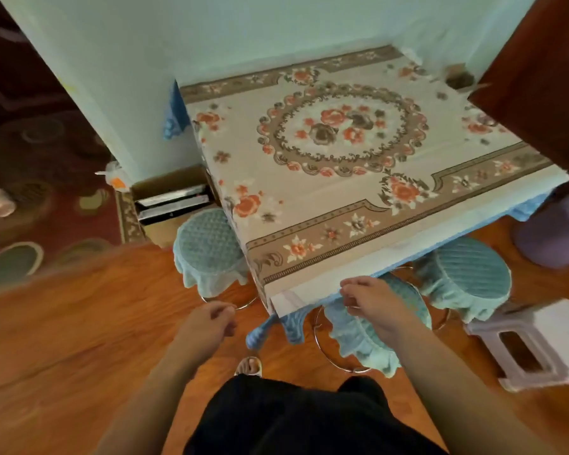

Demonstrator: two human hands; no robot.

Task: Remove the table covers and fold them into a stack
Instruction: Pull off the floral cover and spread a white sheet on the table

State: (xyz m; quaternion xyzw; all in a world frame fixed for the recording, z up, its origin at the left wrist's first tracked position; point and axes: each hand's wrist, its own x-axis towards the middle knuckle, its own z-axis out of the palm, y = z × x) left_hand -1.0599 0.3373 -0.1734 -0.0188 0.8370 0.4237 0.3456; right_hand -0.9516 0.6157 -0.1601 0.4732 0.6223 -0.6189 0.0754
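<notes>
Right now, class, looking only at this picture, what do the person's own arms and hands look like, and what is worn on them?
Both forearms are bare, with no sleeves in view. The left hand and right hand wear no gloves; no watch, bracelet or ring shows, though the picture is slightly blurred.

Three round stools with quilted teal frilled covers: one (pixel 207 247) at the desk's left edge, one (pixel 470 274) at right, one (pixel 404 310) half under the near edge. White plastic step stool (pixel 523 343) on the wooden floor (pixel 63 323), lower right. Open cardboard box (pixel 171 205) holding dark flat items against the pale wall (pixel 145 44). Dark red patterned rug (pixel 46 142) at left. Purple cushion-like object (pixel 559 231) at far right.
</notes>
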